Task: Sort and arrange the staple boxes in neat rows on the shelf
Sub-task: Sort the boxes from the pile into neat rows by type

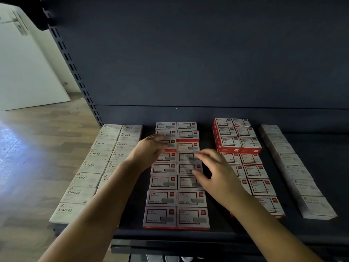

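Your left hand [149,148] reaches over the middle block of red-framed staple boxes [176,178], its fingers loosely curled above a far box of the left column; whether they touch it cannot be told, as motion blurs them. Your right hand [213,173] hovers over the right column of the same block, its grip spread, fingers relaxed and holding nothing.

The dark shelf [311,229] carries four groups, each running from near to far. At far left lie two columns of white boxes marked STAPLES [88,165], partly hidden by your left forearm. The middle block lies flat in two touching columns. To its right stands a second block of red boxes [245,163], stacked higher at the far end. At far right sits a single column of plain white boxes [294,167], well apart from the red block.

Left of the shelf's slotted upright [75,70] you see wooden floor [37,133].
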The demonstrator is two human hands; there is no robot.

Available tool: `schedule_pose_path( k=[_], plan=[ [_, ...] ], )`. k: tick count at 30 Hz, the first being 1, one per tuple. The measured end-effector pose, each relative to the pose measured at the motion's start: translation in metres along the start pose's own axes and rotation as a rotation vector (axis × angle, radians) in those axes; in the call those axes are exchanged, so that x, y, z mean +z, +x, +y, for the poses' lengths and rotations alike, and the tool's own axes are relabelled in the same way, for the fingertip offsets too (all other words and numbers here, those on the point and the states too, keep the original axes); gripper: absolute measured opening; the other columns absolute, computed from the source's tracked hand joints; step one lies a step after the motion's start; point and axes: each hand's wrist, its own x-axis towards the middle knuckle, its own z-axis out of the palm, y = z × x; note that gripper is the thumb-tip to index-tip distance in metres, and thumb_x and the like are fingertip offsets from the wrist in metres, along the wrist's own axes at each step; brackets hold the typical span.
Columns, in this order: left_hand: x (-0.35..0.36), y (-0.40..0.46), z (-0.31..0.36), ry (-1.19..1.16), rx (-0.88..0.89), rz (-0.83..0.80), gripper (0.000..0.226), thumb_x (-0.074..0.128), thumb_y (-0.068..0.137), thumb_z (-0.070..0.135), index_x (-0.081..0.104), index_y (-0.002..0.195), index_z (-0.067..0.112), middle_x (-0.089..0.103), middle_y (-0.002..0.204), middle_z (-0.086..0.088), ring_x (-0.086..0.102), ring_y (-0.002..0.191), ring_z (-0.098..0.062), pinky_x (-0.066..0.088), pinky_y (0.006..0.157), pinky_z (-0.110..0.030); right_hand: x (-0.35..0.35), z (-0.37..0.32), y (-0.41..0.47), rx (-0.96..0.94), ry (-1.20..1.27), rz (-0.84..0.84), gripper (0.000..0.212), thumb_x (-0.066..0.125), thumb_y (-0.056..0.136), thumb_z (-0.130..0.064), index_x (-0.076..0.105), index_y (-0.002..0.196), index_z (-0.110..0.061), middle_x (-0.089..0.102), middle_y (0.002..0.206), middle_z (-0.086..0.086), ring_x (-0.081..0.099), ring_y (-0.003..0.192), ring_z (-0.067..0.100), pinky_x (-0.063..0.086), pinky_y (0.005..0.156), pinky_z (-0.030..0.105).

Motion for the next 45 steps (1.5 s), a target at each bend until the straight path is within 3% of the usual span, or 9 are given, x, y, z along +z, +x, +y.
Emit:
schedule_pose_path(
  k=[5,12,17,20,23,30,38,41,45],
  plan=[
    [0.006,-0.003,-0.002,-0.016,-0.003,0.044,0.026,0.055,0.089,0.001,0.068,0.111,0.009,0.057,0.13,-0.005,0.052,0.121,-0.019,0.043,0.103,-0.035,-0.001,0.001,-0.002,0.011,0.014,0.003,0.046,0.06,0.088,-0.025,0.05,0.132,-0.013,0.046,0.129,-0.004,0.039,0.121,0.007,0.015,0.09,0.001],
    [0.008,-0.002,-0.001,0.014,0.002,0.066,0.023,0.054,0.089,0.001,0.069,0.106,0.006,0.061,0.122,-0.008,0.057,0.114,-0.022,0.046,0.098,-0.033,-0.003,0.002,-0.001,0.036,-0.061,0.011,0.047,0.057,0.09,-0.027,0.047,0.134,-0.014,0.043,0.133,-0.004,0.037,0.124,0.01,0.017,0.095,0.009],
    [0.007,-0.004,0.019,0.113,-0.079,0.035,0.033,0.047,0.094,0.012,0.059,0.124,0.017,0.051,0.136,0.0,0.038,0.132,-0.016,0.031,0.11,-0.033,-0.007,0.003,-0.003,0.041,-0.09,-0.008,0.049,0.052,0.093,-0.033,0.042,0.138,-0.017,0.039,0.136,-0.005,0.032,0.127,0.01,0.018,0.098,0.012],
    [0.006,-0.015,0.053,0.157,-0.022,0.079,0.037,0.057,0.089,0.015,0.057,0.126,0.015,0.052,0.135,-0.003,0.04,0.132,-0.023,0.026,0.108,-0.035,-0.013,0.008,-0.008,0.05,-0.084,0.006,0.051,0.052,0.092,-0.035,0.043,0.137,-0.015,0.04,0.138,-0.002,0.033,0.129,0.014,0.024,0.104,0.022],
    [0.012,-0.027,0.093,0.158,0.072,0.125,0.039,0.066,0.082,0.016,0.061,0.12,0.011,0.06,0.125,-0.009,0.052,0.121,-0.03,0.036,0.099,-0.041,-0.018,0.019,-0.016,0.064,-0.094,0.025,0.05,0.054,0.091,-0.033,0.045,0.136,-0.014,0.041,0.139,0.0,0.035,0.129,0.017,0.028,0.105,0.027],
    [0.035,-0.014,0.172,0.071,0.072,0.116,0.051,0.04,0.084,0.038,0.058,0.123,0.012,0.06,0.123,-0.006,0.054,0.118,-0.032,0.05,0.091,-0.045,-0.048,0.065,-0.036,0.049,-0.113,0.093,0.046,0.059,0.088,-0.026,0.05,0.132,-0.013,0.048,0.131,0.001,0.042,0.123,0.02,0.035,0.101,0.033],
    [0.065,0.031,0.258,0.002,0.007,0.099,0.05,0.053,0.082,0.034,0.056,0.127,0.013,0.056,0.13,-0.008,0.046,0.126,-0.031,0.044,0.097,-0.046,-0.101,0.151,-0.074,0.084,-0.075,0.179,0.042,0.069,0.079,-0.021,0.062,0.116,-0.004,0.06,0.115,0.012,0.055,0.109,0.032,0.049,0.086,0.045],
    [0.075,0.051,0.295,-0.004,-0.011,0.12,0.051,0.054,0.082,0.033,0.056,0.127,0.012,0.054,0.131,-0.011,0.045,0.127,-0.033,0.038,0.099,-0.042,-0.12,0.188,-0.088,0.079,-0.073,0.225,0.042,0.071,0.075,-0.021,0.063,0.112,-0.003,0.062,0.112,0.012,0.059,0.101,0.033,0.051,0.082,0.042],
    [0.1,0.082,0.335,0.049,0.055,0.146,0.046,0.058,0.08,0.031,0.06,0.12,0.007,0.061,0.121,-0.013,0.055,0.116,-0.036,0.045,0.092,-0.045,-0.149,0.241,-0.108,0.139,-0.073,0.268,0.045,0.075,0.075,-0.015,0.062,0.116,-0.002,0.06,0.117,0.013,0.055,0.108,0.032,0.041,0.087,0.034]
  ],
)
